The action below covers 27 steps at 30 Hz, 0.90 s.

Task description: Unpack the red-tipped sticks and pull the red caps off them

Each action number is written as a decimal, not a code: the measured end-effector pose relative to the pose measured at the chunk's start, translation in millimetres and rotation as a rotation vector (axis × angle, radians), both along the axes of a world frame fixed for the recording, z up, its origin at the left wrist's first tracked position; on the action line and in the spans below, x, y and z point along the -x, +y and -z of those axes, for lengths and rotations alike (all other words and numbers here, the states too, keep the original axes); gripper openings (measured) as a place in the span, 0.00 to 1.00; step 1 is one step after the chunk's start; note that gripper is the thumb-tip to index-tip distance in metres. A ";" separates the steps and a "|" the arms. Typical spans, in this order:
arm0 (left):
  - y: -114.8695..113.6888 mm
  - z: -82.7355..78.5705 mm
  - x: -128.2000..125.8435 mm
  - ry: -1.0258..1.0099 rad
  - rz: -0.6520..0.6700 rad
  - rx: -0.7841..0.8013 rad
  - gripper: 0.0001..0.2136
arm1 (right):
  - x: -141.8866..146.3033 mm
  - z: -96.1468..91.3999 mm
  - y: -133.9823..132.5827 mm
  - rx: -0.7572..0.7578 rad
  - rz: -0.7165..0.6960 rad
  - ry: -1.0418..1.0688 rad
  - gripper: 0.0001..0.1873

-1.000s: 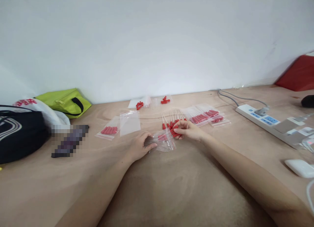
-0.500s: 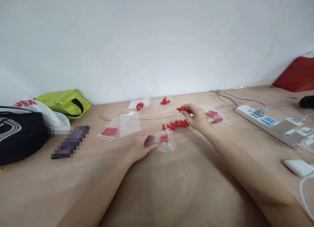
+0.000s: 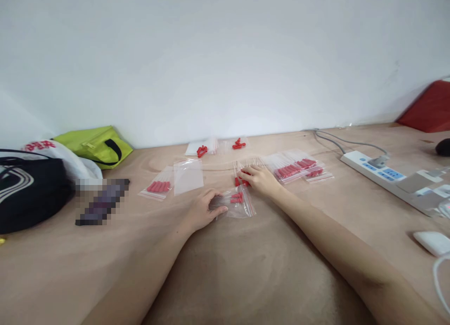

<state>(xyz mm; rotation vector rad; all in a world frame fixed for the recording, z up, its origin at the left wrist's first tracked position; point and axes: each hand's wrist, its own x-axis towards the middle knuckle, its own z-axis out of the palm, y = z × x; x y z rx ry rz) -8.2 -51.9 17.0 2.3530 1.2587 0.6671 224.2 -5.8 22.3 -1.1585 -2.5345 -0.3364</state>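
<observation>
Brown wooden tabletop (image 3: 218, 278), tight against a pale wall (image 3: 225, 67)!
Clamping the clear bag (image 3: 246, 210) on the tabletop with the left hand (image 3: 202, 210); down among loose red-ended sticks (image 3: 236, 180) with the right hand (image 3: 263, 180), impossible to tell if gripping any; flanked by a white power strip (image 3: 378, 173) at right, a lime-green bag (image 3: 84, 140) at left.

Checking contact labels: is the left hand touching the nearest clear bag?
Touching: the head view shows the left hand curled around one end of the clear bag.
</observation>
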 end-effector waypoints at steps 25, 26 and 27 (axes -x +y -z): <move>-3.9 -1.4 0.9 0.032 0.014 0.034 0.21 | -16.4 16.5 -48.2 0.285 -0.005 0.519 0.06; -3.9 -1.6 1.0 0.053 0.032 0.029 0.22 | -15.1 16.6 -48.9 0.299 -0.014 0.509 0.08; -3.9 -1.9 1.1 0.080 0.054 0.024 0.22 | -13.5 16.3 -49.0 0.310 -0.022 0.497 0.11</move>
